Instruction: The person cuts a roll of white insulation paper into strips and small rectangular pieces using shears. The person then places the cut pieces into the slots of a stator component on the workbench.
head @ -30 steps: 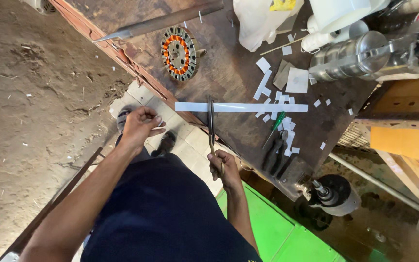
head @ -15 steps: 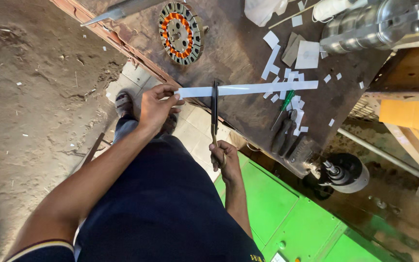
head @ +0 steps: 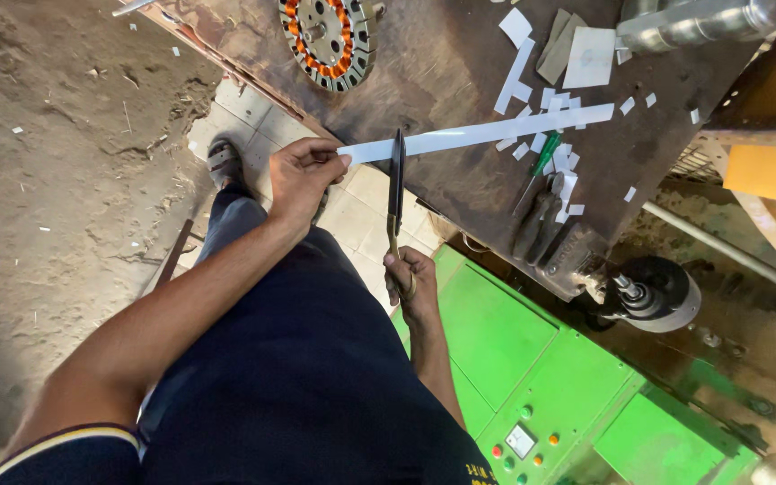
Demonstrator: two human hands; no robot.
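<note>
left hand point(head: 303, 175) has slid the strip point(head: 487, 132) further through the scissors point(head: 396, 193)
left pinches the strip end over the bench edge; right hand point(head: 410, 280) clenches the handles, blades seemingly shut; a loose pinch could skew the cut

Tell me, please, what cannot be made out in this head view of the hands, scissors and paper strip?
- Head view: the right hand hides the handles of the long dark scissors.
- Left hand: its fingers cover the near end of the long white paper strip.
- Round copper-wound stator: cut off by the top edge.
</note>
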